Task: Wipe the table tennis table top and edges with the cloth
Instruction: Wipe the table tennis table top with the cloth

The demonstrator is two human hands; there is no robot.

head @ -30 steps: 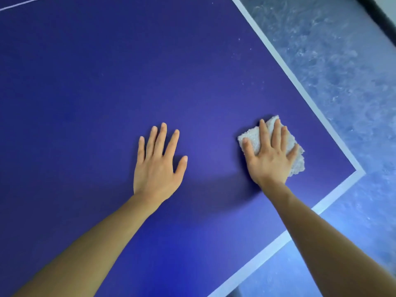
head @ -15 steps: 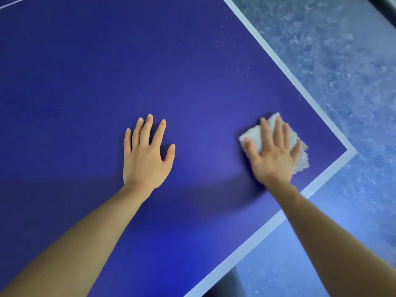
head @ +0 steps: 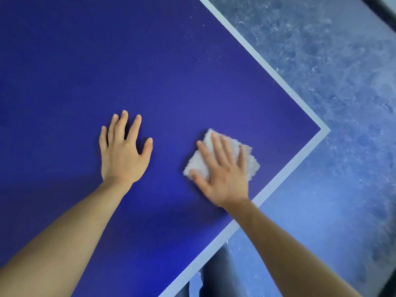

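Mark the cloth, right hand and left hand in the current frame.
cloth (head: 251,162): head view, fluffy right edge past the little finger.
right hand (head: 225,179): head view, back of the hand, pressed flat on the cloth.
left hand (head: 122,155): head view, back of the hand.

Mottled blue-grey floor (head: 321,82), dark wall-base strip (head: 383,13)

left hand (head: 123,154) flat, right hand (head: 222,174) flat, fingers spread

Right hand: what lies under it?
A white cloth, pressed flat on the blue table top by straight fingers. The right hand covers the cloth's middle; only its edges show.
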